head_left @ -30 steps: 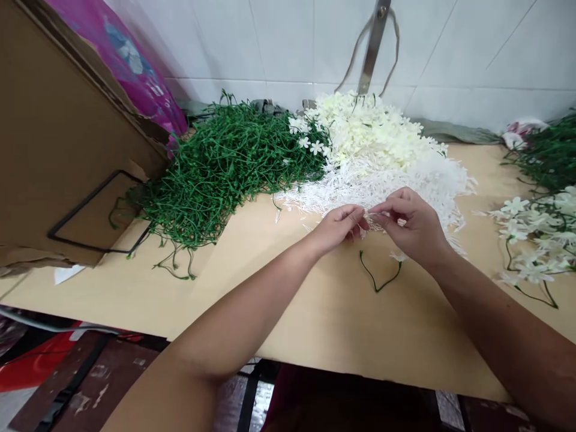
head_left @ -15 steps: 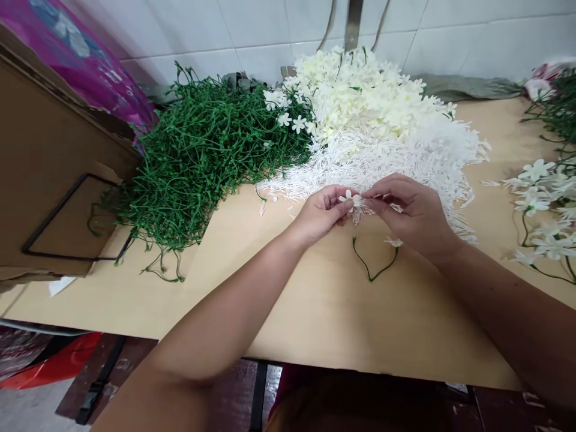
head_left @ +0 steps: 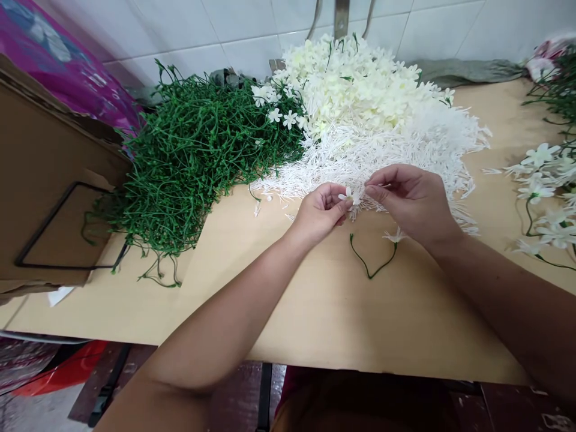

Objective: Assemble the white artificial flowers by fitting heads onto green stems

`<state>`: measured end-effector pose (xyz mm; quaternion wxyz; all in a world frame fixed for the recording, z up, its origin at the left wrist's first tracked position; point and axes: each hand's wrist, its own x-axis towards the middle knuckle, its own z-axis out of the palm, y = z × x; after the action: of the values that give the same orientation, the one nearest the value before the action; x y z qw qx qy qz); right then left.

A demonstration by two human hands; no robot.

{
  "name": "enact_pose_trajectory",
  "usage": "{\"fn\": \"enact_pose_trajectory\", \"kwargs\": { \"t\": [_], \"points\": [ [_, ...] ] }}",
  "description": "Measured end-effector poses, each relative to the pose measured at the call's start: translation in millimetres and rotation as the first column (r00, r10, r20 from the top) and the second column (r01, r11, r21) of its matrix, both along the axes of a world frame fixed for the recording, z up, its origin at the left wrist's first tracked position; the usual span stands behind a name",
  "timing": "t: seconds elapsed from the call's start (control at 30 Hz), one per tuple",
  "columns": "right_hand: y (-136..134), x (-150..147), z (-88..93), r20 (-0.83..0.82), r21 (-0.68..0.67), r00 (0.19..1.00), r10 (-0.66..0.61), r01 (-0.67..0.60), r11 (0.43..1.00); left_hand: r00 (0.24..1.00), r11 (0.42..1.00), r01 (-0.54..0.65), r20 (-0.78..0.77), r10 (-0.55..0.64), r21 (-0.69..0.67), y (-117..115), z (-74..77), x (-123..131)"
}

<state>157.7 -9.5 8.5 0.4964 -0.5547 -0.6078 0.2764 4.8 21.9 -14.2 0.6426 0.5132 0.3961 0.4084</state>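
Between thumb and fingers, my left hand pinches a white artificial flower with its petals facing up. My right hand is just right of it, thumb and forefinger pressed together at the flower's edge; whatever they grip is too small to make out. On the board below both hands lies a bent green plastic stem with a thin white piece at its right end. Behind the hands spreads a heap of white stamen strands, topped by a mound of cream-white flower petals.
A large pile of green plastic stems stands at the left, against a cardboard box with a black wire frame. Assembled white flowers lie at the right. A tiled wall closes off the back.
My right hand has drawn slightly away from the flower, widening the gap between the hands. The left hand still holds the flower. The whole view has shifted a little.
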Motion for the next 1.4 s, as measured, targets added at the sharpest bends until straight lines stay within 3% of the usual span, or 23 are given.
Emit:
{"fn": "enact_pose_trajectory", "kwargs": {
  "t": [0.1, 0.27, 0.5, 0.63, 0.77, 0.87, 1.0, 1.17, 1.23, 1.4],
  "points": [
    [7.0, 6.3, -5.9, -0.088, 0.028, 0.995, -0.050, 0.053, 0.998, 0.999, 0.999, -0.031, -0.007, 0.031, -0.018, 0.5, 0.4, -0.5],
    [9.3, 6.6, -6.0, -0.191, 0.041, 0.982, -0.012, 0.020, 0.999, 0.998, 0.998, -0.066, -0.012, 0.066, -0.003, 1.8, -1.8, -1.9],
    [7.3, 8.9, -3.8, 0.063, 0.131, 0.993, -0.101, 0.092, 0.987, 0.998, 0.997, -0.013, 0.056, 0.009, 0.077, -0.5, -2.2, -6.2],
    [5.7, 7.4, -4.2, 0.140, 0.121, 0.989, -0.040, 0.023, 0.992, 0.997, 0.991, 0.008, 0.081, -0.019, 0.130, -1.5, -2.3, -5.8],
    [2.2, 2.9, -1.8, 0.175, 0.093, 0.983, 0.046, -0.063, 0.994, 0.997, 0.997, 0.031, 0.062, -0.036, 0.077, -1.6, -3.5, -3.5],
    [3.0, 4.2, 0.4, 0.158, 0.096, 0.987, 0.034, -0.050, 0.994, 1.000, 0.999, -0.012, 0.013, 0.011, 0.046, -1.1, -5.4, -2.3],
    [7.5, 9.7, 0.7, 0.058, 0.114, 0.995, -0.076, 0.069, 0.991, 0.991, 0.990, -0.123, -0.052, 0.127, 0.067, 1.0, -7.1, -2.9],
    [3.2, 2.7, 1.4, 0.044, 0.078, 0.999, -0.004, 0.001, 0.997, 0.941, 0.917, -0.249, -0.145, 0.305, 0.311, 2.0, -2.2, -6.0],
    [-0.5, -2.5, 2.4, 0.094, 0.085, 0.995, 0.044, -0.052, 0.995, 0.935, 0.918, -0.226, -0.191, 0.298, 0.327, 0.7, 0.5, -6.0],
    [-2.8, -5.6, 0.7, 0.186, 0.116, 0.982, 0.045, -0.068, 0.991, 0.961, 0.967, -0.155, -0.196, 0.195, 0.203, -3.7, 2.0, -3.1]
  ]
}}
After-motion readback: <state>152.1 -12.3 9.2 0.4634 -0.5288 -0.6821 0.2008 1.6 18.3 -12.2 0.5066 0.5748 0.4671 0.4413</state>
